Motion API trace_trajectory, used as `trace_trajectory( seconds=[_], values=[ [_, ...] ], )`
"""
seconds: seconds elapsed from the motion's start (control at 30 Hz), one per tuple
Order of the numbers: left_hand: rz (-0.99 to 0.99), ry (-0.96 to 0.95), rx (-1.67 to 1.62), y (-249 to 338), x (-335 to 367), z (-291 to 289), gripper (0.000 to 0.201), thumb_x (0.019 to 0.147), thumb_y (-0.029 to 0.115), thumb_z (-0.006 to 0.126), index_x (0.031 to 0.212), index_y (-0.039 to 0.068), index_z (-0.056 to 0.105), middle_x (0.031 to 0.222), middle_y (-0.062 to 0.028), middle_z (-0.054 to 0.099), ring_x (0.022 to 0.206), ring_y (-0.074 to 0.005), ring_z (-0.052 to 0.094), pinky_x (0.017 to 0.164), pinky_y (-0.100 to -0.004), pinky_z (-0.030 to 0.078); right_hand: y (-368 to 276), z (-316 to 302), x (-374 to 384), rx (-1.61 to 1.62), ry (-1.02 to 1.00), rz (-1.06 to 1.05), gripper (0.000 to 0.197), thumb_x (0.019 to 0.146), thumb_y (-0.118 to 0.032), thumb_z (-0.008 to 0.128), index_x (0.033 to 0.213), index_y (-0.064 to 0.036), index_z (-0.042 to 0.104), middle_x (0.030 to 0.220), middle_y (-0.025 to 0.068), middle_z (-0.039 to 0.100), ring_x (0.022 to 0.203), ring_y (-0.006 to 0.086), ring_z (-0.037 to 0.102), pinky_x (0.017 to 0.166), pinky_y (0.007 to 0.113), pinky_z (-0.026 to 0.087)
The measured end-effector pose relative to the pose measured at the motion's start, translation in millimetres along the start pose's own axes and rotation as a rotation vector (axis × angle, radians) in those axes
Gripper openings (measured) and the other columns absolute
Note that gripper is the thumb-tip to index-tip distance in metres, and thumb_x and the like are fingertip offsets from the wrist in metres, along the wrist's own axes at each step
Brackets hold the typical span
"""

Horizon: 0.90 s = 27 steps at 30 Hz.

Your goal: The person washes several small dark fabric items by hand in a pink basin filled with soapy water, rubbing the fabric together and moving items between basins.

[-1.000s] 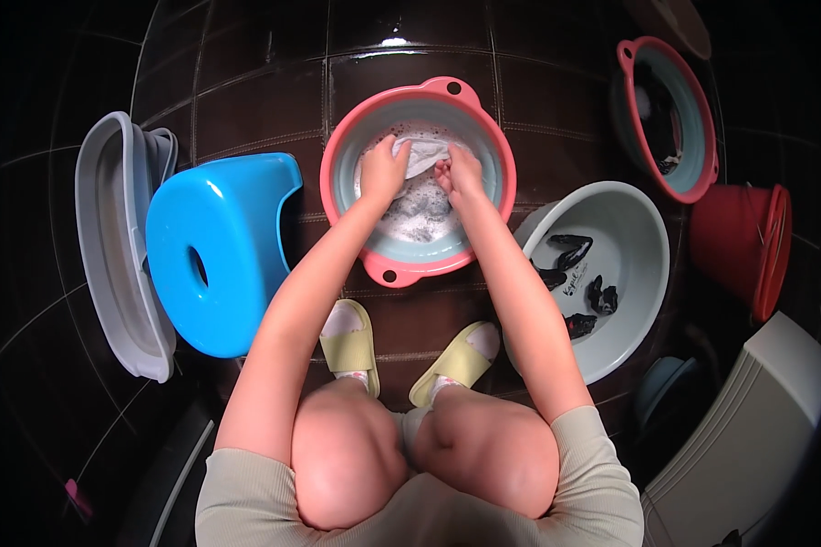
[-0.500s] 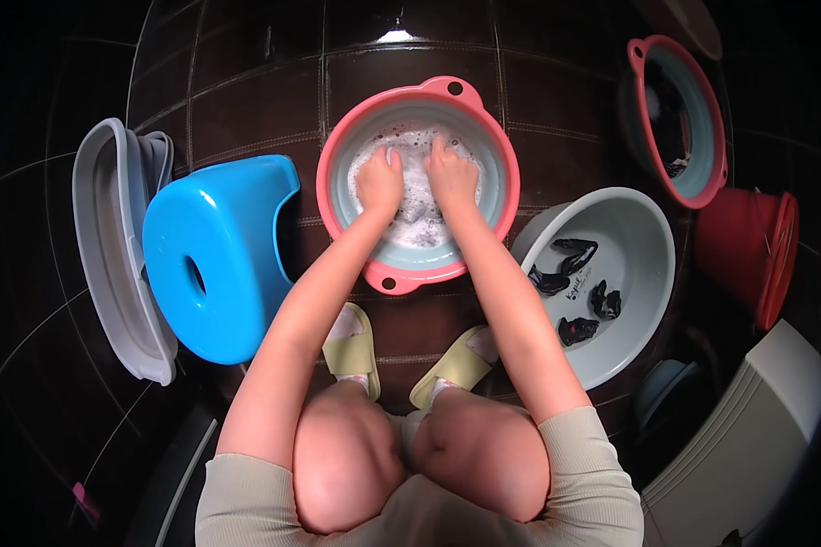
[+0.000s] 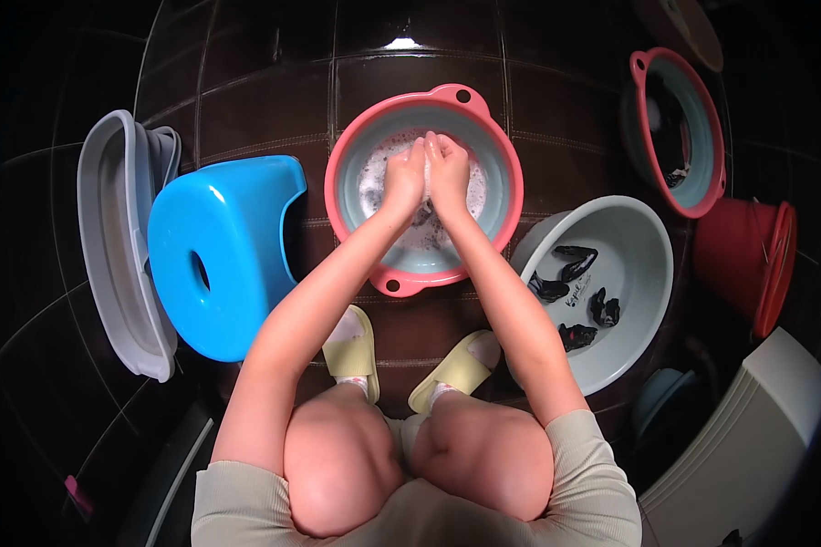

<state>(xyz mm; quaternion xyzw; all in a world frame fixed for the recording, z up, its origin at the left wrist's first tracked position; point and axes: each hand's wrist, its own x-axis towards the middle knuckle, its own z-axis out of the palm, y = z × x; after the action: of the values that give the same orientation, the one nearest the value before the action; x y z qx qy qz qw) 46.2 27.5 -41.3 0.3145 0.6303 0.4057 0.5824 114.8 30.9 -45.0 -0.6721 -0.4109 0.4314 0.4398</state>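
Both of my hands are closed and pressed together above the middle of a round basin with a pink rim point(image 3: 517, 191) and pale blue-grey walls. Knuckles and thumbs of my left hand point(image 3: 405, 175) and my right hand point(image 3: 450, 173) almost touch. A dark wet cloth point(image 3: 421, 214) hangs from between them toward the white suds point(image 3: 371, 187); most of it is hidden by the hands and foam, so its exact kind is unclear. Sudsy water covers the basin's bottom.
A blue stool point(image 3: 233, 255) stands left of the basin, beside a grey folding tub point(image 3: 91, 228). To the right, a tilted grey basin point(image 3: 634, 301) holds several black wet cloth pieces point(image 3: 602, 307). Beyond are another pink-rimmed basin point(image 3: 643, 118) and a red bucket point(image 3: 734, 255).
My hands have come from apart in the suds to together, lifted slightly, with the dark cloth between them. The view has shifted a little.
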Motion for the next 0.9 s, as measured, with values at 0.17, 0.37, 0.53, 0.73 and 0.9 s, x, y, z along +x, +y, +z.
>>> trace_trajectory(
  seconds=[0.17,0.37,0.53,0.73,0.9],
  values=[
    [-0.224,-0.099,-0.123,14.8,9.0,-21.4,0.034,0.088,0.03,0.045,0.079,0.0,0.057,0.07,-0.0054,0.054,0.064,-0.0088,0.047,0.056,-0.0257,0.039,-22.8,7.7,-35.8,-0.016,-0.069,0.044,0.037,0.087,-0.029,0.047,0.068,0.0011,0.058,0.054,0.0136,0.054,0.048,0.0225,0.05,0.05,0.034,0.037],
    [-0.279,-0.08,-0.112,19.4,-3.6,-17.6,0.037,0.087,0.029,0.044,0.077,-0.004,0.057,0.068,-0.007,0.055,0.063,-0.0106,0.048,0.057,-0.0282,0.039,-32.1,-3.6,-47.5,-0.045,-0.069,0.001,0.041,0.085,-0.033,0.048,0.065,0.0007,0.057,0.049,0.0149,0.048,0.044,0.0255,0.048,0.048,0.036,0.036],
    [-0.098,-0.14,-0.089,10.5,-22.9,0.2,0.034,0.088,0.029,0.044,0.068,0.003,0.053,0.06,-0.0028,0.05,0.053,-0.0104,0.045,0.049,-0.0293,0.038,-34.4,-22.1,-24.5,-0.275,-0.026,0.036,0.042,0.086,-0.037,0.044,0.071,-0.002,0.061,0.053,0.017,0.052,0.05,0.0333,0.053,0.051,0.039,0.039],
    [0.054,-0.025,0.165,7.1,-17.8,-4.3,0.045,0.087,0.028,0.038,0.067,-0.008,0.055,0.056,-0.0153,0.055,0.054,-0.0215,0.054,0.055,-0.037,0.04,-12.5,-14.0,-28.6,-0.104,-0.095,0.05,0.041,0.088,-0.034,0.043,0.069,-0.0011,0.059,0.053,0.0156,0.052,0.048,0.0266,0.049,0.051,0.037,0.037],
    [-0.043,-0.145,0.209,-16.5,-3.1,-12.1,0.045,0.088,0.033,0.039,0.078,-0.006,0.058,0.069,-0.0134,0.06,0.064,-0.018,0.056,0.057,-0.0343,0.04,-1.5,-18.9,-34.8,0.025,-0.161,0.02,0.039,0.088,-0.03,0.046,0.069,0.0021,0.058,0.049,0.0064,0.046,0.048,0.0104,0.042,0.047,0.03,0.033]
  ],
)
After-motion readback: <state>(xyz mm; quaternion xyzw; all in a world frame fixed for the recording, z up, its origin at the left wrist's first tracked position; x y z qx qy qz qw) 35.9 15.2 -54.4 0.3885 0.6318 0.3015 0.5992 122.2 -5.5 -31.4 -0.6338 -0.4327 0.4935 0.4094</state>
